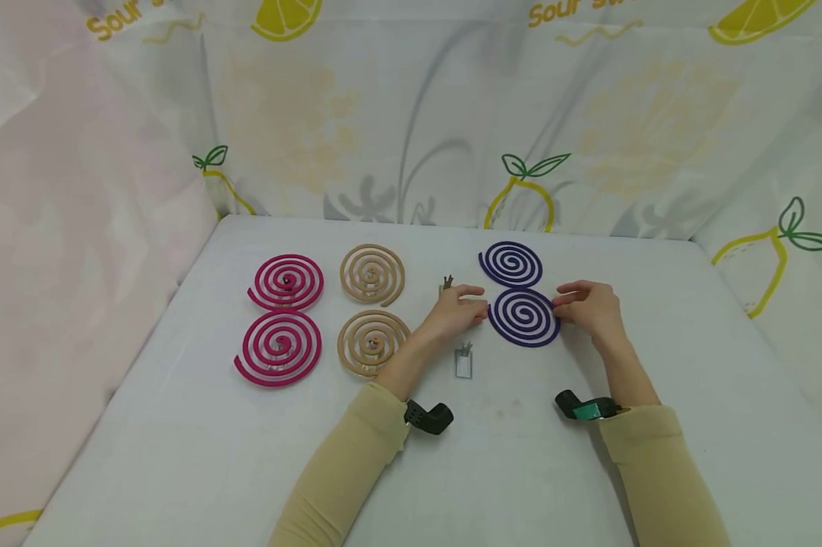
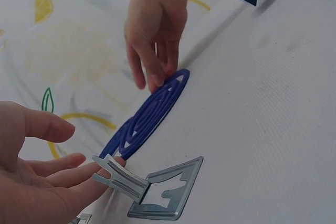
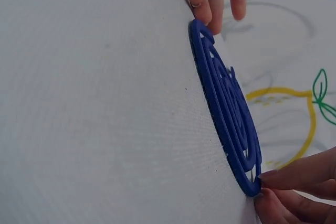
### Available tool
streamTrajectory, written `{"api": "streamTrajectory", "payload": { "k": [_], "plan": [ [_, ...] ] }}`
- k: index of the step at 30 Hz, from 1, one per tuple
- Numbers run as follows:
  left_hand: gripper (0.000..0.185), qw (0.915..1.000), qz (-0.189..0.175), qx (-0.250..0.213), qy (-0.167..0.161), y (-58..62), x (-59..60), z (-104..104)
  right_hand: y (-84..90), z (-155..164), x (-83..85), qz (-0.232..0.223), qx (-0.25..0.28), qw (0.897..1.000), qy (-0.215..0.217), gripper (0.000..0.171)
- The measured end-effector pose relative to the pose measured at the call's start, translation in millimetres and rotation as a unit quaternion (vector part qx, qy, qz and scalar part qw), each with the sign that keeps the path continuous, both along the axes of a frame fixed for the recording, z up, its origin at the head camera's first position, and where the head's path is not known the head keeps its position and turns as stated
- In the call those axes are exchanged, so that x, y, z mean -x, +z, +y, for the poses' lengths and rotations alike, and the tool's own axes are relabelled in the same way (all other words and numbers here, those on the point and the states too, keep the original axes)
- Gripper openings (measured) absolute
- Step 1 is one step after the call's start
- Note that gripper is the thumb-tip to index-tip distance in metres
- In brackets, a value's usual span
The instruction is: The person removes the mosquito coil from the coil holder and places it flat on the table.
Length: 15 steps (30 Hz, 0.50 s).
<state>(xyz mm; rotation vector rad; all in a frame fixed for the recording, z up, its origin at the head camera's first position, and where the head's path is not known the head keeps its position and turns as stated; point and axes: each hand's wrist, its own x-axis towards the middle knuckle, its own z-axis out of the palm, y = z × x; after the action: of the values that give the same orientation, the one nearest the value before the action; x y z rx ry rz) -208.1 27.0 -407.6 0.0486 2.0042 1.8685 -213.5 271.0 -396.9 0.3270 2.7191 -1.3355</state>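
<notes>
A near purple mosquito coil point(image 1: 523, 314) lies flat on the table between both hands. My right hand point(image 1: 592, 308) pinches its right edge between thumb and finger, seen closely in the right wrist view. At its opposite edge my left hand point(image 1: 454, 312) touches the coil with extended fingertips, the thumb held apart. A second purple coil point(image 1: 512, 264) lies just behind, rim against rim in the head view. Beside my left wrist is a metal coil stand point(image 2: 189, 187) with its forked tongue bent up. Another metal stand point(image 1: 447, 284) is partly hidden behind my left hand.
On the left lie two magenta coils, one far point(image 1: 288, 257) and one near point(image 1: 274, 384). Next to them are two tan coils, one far point(image 1: 372, 247) and one near point(image 1: 373, 313), the near one partly covered by my left forearm. A printed curtain point(image 1: 411, 114) stands behind the table.
</notes>
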Motion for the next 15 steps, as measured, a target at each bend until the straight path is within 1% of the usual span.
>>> {"api": "streamTrajectory", "payload": {
  "k": [4, 10, 15],
  "plan": [
    [0.044, 1.0, 0.004, 0.006, -0.002, 1.1, -0.5, 0.2, 0.3, -1.4, 0.0, 0.002, -0.004, 1.0, -0.003, 0.041],
    [0.045, 0.9998, 0.012, 0.016, -0.006, -0.4, 0.5, 0.5, 1.2, -3.4, -0.6, -0.013, -0.006, 1.0, -0.009, 0.042],
    [0.045, 0.9998, 0.014, 0.014, -0.005, 0.7, -0.2, 0.0, 0.9, -4.0, -0.1, -0.005, -0.008, 1.0, -0.011, 0.041]
  ]
}}
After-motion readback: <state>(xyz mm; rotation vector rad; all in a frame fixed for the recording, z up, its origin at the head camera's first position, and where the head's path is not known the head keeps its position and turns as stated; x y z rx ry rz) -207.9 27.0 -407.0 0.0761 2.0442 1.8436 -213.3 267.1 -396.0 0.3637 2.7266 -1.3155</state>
